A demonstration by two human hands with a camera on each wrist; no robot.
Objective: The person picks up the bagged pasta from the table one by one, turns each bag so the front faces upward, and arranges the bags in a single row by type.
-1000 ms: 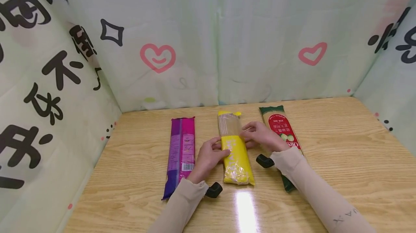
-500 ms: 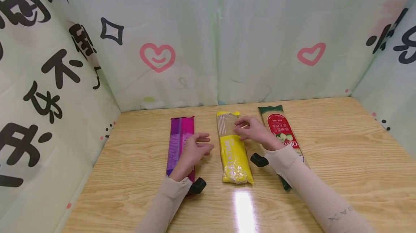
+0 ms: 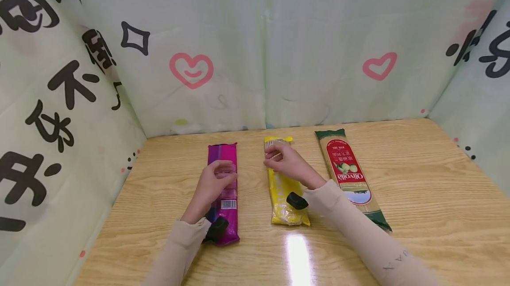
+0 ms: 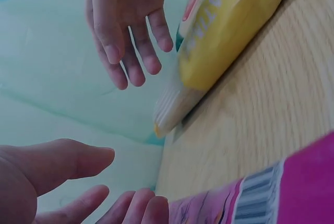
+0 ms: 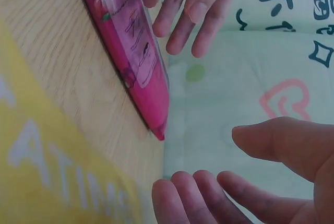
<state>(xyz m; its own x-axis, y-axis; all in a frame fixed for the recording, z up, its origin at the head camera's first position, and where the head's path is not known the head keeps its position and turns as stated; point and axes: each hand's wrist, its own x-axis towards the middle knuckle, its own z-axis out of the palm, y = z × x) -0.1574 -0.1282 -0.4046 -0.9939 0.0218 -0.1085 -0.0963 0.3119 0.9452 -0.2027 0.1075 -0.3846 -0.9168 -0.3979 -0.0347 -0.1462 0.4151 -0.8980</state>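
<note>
My left hand [image 3: 211,184] hovers over a pink and purple packet [image 3: 231,228] with a barcode, thumb and fingers apart and nothing between them. In the left wrist view a gap shows between that thumb [image 4: 83,158] and the fingers. Above the yellow pasta packet [image 3: 283,195] is my right hand [image 3: 292,164], its fingers relaxed and holding nothing. It covers part of that packet's clear window. To the right lies a green-ended spaghetti packet [image 3: 344,157] with a red label, slightly slanted. All three packets lie flat, apart from one another.
The packets lie on a light wooden table [image 3: 430,179]. A pale printed curtain [image 3: 239,56] stands along the back edge, with more cloth on both sides. A black wrist mount [image 3: 296,201] sticks out from the right cuff, over the yellow packet.
My left hand has let go of the yellow pasta packet and moved left over the pink and purple one. My right hand has moved left, from the yellow packet's right side to above it.
</note>
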